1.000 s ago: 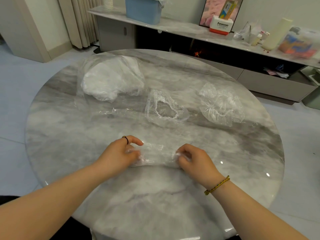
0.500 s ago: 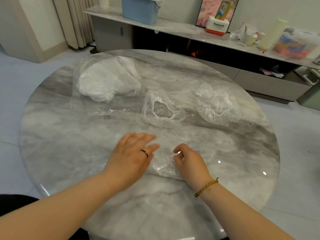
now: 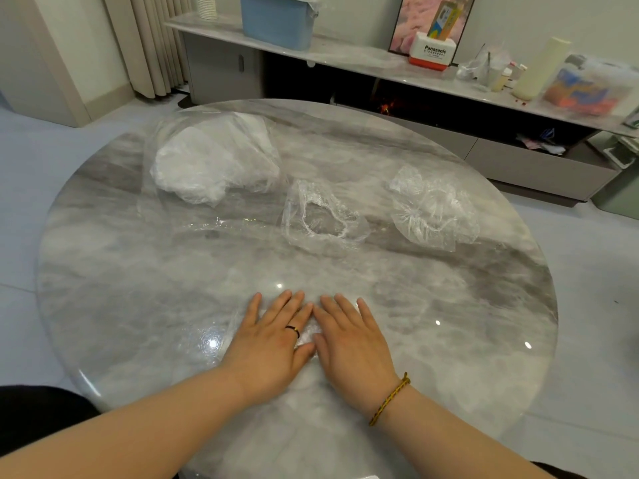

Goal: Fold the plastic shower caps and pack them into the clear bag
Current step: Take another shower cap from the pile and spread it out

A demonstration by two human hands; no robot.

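Your left hand [image 3: 269, 344] and right hand [image 3: 351, 347] lie flat side by side close to the near edge of the round marble table [image 3: 131, 281]. The fingers are straight and slightly spread, and both palms press down on a folded shower cap [image 3: 305, 335]. Only a crinkled white strip of it shows in the gap between your 2 hands. Further in, near the table's middle, an open cap [image 3: 321, 216] lies with its elastic ring facing up. A crumpled cap [image 3: 432, 209] sits apart from it, toward the right edge. The clear bag [image 3: 214, 157] rests toward the far left edge, holding a white bundle of plastic, and its loose film trails toward you.
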